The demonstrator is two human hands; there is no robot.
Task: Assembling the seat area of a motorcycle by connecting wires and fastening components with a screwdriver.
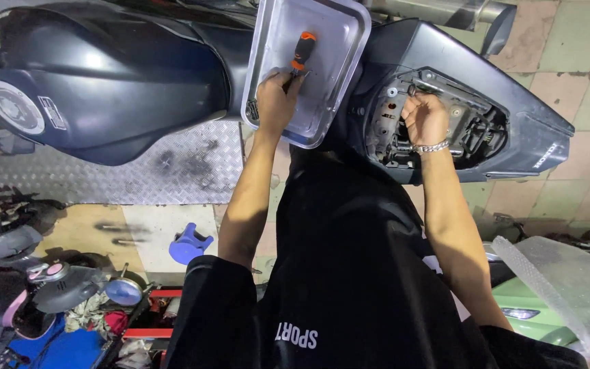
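Screwdriver: black-and-orange screwdriver [302,53] lies inside the metal tray [339,51], handle pointing away from the person, its tip end under the left hand's fingertips.
Left hand: the left hand [276,102] reaches down into the tray, fingers bunched together over the screwdriver's lower end and touching it; whether they truly pinch it or only rest there, I cannot tell.
Tray: shallow, rectangular, shiny steel, sitting on the motorcycle between the tank and the tail.
Right hand: the right hand [425,117] is curled into a loose fist inside the open tail section [513,102], fingers tucked in among the exposed frame and wiring; what they close on is hidden. A silver bracelet [431,147] circles the wrist.
Motorcycle: dark fuel tank [104,82] to the left of the tray, seat off, tail innards bare.
Underneath: ribbed metal plate [172,167] under the bike, tiled floor [582,55] to the right.
Around: a blue plastic piece [189,244] on the floor, bubble wrap [568,287] over a green vehicle [534,307] at lower right.
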